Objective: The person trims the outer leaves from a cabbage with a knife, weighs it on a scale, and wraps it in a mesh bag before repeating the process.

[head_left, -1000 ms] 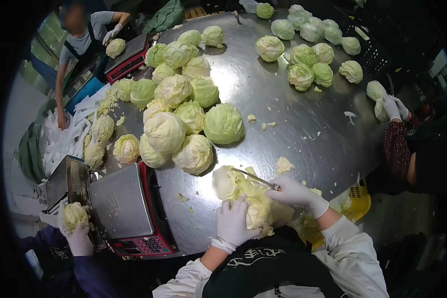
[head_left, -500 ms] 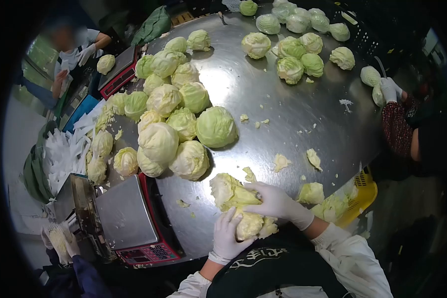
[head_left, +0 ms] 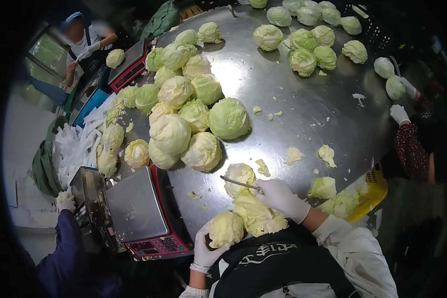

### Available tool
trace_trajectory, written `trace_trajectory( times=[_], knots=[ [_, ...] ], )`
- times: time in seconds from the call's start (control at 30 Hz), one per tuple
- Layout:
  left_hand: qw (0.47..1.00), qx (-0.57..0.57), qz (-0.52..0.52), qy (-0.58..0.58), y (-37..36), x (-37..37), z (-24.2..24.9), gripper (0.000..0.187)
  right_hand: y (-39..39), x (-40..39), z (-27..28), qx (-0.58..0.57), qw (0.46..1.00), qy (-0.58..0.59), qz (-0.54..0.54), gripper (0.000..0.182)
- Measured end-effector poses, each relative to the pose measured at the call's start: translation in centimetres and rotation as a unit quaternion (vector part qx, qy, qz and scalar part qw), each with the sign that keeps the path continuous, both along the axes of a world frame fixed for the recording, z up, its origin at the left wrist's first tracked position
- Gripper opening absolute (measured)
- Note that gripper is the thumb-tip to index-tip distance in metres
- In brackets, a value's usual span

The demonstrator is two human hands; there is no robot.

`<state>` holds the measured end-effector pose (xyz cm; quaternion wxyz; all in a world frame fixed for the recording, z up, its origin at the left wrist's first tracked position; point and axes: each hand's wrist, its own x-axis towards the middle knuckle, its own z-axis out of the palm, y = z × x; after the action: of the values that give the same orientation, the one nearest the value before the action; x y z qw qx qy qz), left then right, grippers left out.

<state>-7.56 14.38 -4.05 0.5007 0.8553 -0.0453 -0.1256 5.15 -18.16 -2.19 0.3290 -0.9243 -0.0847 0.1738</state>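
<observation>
White gloves cover both of my hands. My left hand (head_left: 206, 248) is wrapped round the left side of a small pale cabbage head (head_left: 226, 229) at the table's front edge. In my right hand (head_left: 279, 197) is a thin curved knife (head_left: 239, 183), its blade pointing left across another cabbage (head_left: 240, 174). Loose yellow-green outer leaves (head_left: 259, 213) lie below the knife, between the held cabbage and my right hand.
A pile of cabbages (head_left: 193, 114) covers the table's left middle, beside a red scale (head_left: 136, 206). More cabbages (head_left: 308, 49) lie at the back. Leaf scraps (head_left: 327, 155) and a yellow basket (head_left: 375, 191) are at right. Co-workers' gloved hands (head_left: 400, 114) show at right and left.
My left hand has moved down and left with a cabbage, apart from the leaves. The knife blade now shows in my right hand. The whole view has shifted slightly.
</observation>
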Motion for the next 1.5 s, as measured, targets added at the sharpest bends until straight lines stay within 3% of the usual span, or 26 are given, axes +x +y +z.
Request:
trace_trajectory(
  times=[0.03, 0.07, 0.13, 0.17, 0.2, 0.27, 0.33, 0.4, 0.47, 0.53, 0.6, 0.67, 0.7, 0.73, 0.77, 0.83, 0.97, 1.03, 1.07, 1.17, 1.2, 1.27, 1.33, 1.4, 1.47, 1.5],
  knots=[
    [0.989, -0.097, 0.035, 0.102, -0.3, -0.2, 2.4, 0.105, 0.2, -0.1, 0.0, -0.002, 1.0, 0.003, -0.004, 0.023],
    [0.99, -0.094, 0.04, 0.102, -0.7, -0.3, 3.6, 0.105, 0.4, -0.3, -0.3, 0.002, 1.0, 0.003, 0.001, 0.023],
    [0.988, -0.1, 0.118, -0.015, -1.9, -0.5, 4.7, 0.118, 0.6, -0.9, -1.0, 0.022, 0.999, -0.026, -0.007, 0.023],
    [0.993, -0.006, 0.098, -0.065, -2.5, 0.2, 4.9, 0.118, 0.7, -1.2, -1.0, 0.025, 0.999, -0.026, -0.001, 0.023],
    [0.993, -0.004, 0.103, -0.065, -2.3, 0.3, 4.5, 0.118, 0.6, -1.6, -0.9, 0.044, 0.998, -0.041, -0.014, 0.022],
    [0.971, -0.142, 0.178, 0.075, -1.8, 0.8, 2.5, 0.109, -0.3, -1.8, -0.7, 0.062, 0.996, -0.061, -0.022, 0.022],
    [0.957, -0.187, 0.212, 0.07, -1.6, 1.0, 1.9, 0.097, -1.9, -1.7, -0.6, -0.002, 0.997, 0.041, -0.059, 0.025],
    [0.811, -0.466, 0.286, 0.206, -1.8, 1.3, 1.6, 0.085, -5.0, -2.9, -0.3, 0.038, 0.991, 0.015, -0.129, 0.025],
    [0.783, -0.494, 0.282, 0.251, -1.8, 1.4, 0.9, 0.088, -9.7, -5.4, -3.7, 0.062, 0.974, -0.015, -0.215, 0.023],
    [0.658, -0.642, 0.251, 0.303, -2.5, 2.4, 1.6, 0.091, -14.5, -8.2, -5.0, -0.007, 0.957, -0.04, -0.288, 0.019],
    [0.648, -0.661, 0.232, 0.297, -2.5, 3.7, 2.5, 0.092, -18.8, -11.6, -5.4, 0.021, 0.931, -0.119, -0.344, 0.011],
    [0.615, -0.71, 0.201, 0.278, -2.8, 5.9, 5.7, 0.092, -24.3, -15.5, -7.5, 0.031, 0.901, -0.096, -0.421, 0.009],
    [0.624, -0.706, 0.196, 0.271, -1.7, 7.0, 6.7, 0.09, -25.5, -16.7, -5.6, -0.05, 0.892, -0.103, -0.436, 0.013],
    [0.666, -0.686, 0.195, 0.218, -1.6, 8.6, 9.5, 0.089, -27.5, -18.4, -6.6, -0.069, 0.872, -0.15, -0.461, 0.016],
    [0.686, -0.671, 0.222, 0.175, -0.8, 10.7, 11.0, 0.086, -30.3, -20.2, -8.3, 0.007, 0.86, -0.12, -0.497, 0.025],
    [0.733, -0.62, 0.261, 0.101, 1.7, 14.4, 13.6, 0.079, -33.0, -22.0, -10.5, 0.04, 0.813, -0.165, -0.557, 0.037],
    [0.807, -0.513, 0.292, 0.007, 7.7, 24.7, 13.1, 0.07, -29.4, -19.9, -9.6, 0.075, 0.791, -0.261, -0.548, 0.041],
    [0.884, -0.22, 0.365, -0.192, 8.8, 30.0, 12.2, 0.075, -24.4, -17.9, -5.4, 0.122, 0.816, -0.154, -0.543, 0.038],
    [0.878, -0.165, 0.384, -0.232, 9.6, 32.4, 10.6, 0.089, -23.2, -17.2, -6.4, 0.144, 0.816, -0.151, -0.539, 0.035],
    [0.892, 0.062, 0.332, -0.301, 12.0, 37.1, 6.6, 0.106, -18.1, -15.4, -5.2, 0.126, 0.856, -0.171, -0.472, 0.03],
    [0.896, 0.052, 0.319, -0.305, 11.3, 37.3, 6.4, 0.106, -17.5, -15.3, -6.1, 0.124, 0.867, -0.182, -0.447, 0.033],
    [0.867, 0.264, 0.322, -0.272, 9.2, 37.1, 7.5, 0.105, -15.8, -14.7, -5.2, 0.143, 0.865, -0.162, -0.452, 0.031],
    [0.853, 0.381, 0.28, -0.222, 7.9, 37.9, 8.1, 0.103, -14.9, -14.4, -4.6, 0.16, 0.89, -0.147, -0.4, 0.03],
    [0.845, 0.424, 0.313, -0.086, 6.1, 39.1, 11.0, 0.101, -15.3, -14.0, -6.0, 0.129, 0.895, -0.167, -0.394, 0.031],
    [0.844, 0.431, 0.315, -0.05, 6.1, 41.1, 13.1, 0.093, -15.7, -14.1, -6.4, 0.097, 0.898, -0.182, -0.39, 0.032],
    [0.85, 0.43, 0.297, -0.059, 5.8, 42.5, 13.4, 0.093, -15.4, -13.6, -5.8, 0.161, 0.881, -0.112, -0.431, 0.033]
  ],
)
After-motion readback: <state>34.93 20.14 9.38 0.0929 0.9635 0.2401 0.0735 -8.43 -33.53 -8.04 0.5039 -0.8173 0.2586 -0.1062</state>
